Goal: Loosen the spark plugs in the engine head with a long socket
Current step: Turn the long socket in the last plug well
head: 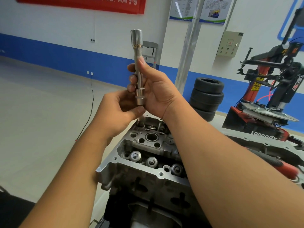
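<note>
- The long socket (pixel 137 63), a bright steel tool with a wider cup at each end, is held upright above the far end of the engine head (pixel 144 155), well clear of its top face.
- Its shaft is gripped by the right hand (pixel 153 89), with the fingers curled round it and the thumb laid along it.
- The lower end of the tool is pinched by the left hand (pixel 118 109); the two hands are touching there.
- A thin rod is seen below the left thumb, reaching down toward a bore in the head; what it joins cannot be told.
- The engine head is shown uncovered, with round valve caps in a row and an open round well behind them.
- A red-handled tool (pixel 283 167) is laid to the right of the head.
- Beyond, stacked tyres (pixel 207 97) and a red tyre changer (pixel 269 89) are set on a pale floor (pixel 41 112).
- The white wall carries a blue band (pixel 65 58), a red banner (pixel 82 4), two posters and a grey control box (pixel 229 44).
</note>
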Motion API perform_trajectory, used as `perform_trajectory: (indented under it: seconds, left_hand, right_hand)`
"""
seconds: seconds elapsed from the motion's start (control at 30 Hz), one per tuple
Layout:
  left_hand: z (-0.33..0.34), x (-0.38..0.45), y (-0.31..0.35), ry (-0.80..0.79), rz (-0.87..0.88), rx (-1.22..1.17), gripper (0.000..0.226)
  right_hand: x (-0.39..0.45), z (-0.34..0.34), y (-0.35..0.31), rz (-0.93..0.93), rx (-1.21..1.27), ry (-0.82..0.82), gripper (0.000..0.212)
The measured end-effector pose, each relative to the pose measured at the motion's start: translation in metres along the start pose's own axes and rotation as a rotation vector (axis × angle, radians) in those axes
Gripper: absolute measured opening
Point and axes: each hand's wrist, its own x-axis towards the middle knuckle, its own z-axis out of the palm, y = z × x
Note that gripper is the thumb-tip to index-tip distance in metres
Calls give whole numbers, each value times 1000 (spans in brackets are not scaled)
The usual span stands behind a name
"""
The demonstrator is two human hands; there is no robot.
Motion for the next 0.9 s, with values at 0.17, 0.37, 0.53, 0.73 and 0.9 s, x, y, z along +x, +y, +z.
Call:
perform_trajectory:
  seconds: [0.17, 0.37, 0.53, 0.73, 0.9]
  left_hand:
    - [1, 0, -2, -8, 34, -36, 28]
    - [-3, 2, -5, -63, 26, -78, 19]
    - [6, 0, -2, 57, 45, 1, 27]
    - [-3, 2, -3, -71, 19, -75, 18]
    - [6, 3, -3, 41, 57, -40, 19]
  right_hand:
    - [0, 0, 0, -35, -33, 25, 21]
    - [-1, 0, -2, 10, 2, 35, 31]
    - [-2, 1, -2, 0, -15, 46, 25]
    - [-1, 2, -4, 13, -25, 55, 29]
    - [0, 2, -3, 10, 25, 33, 31]
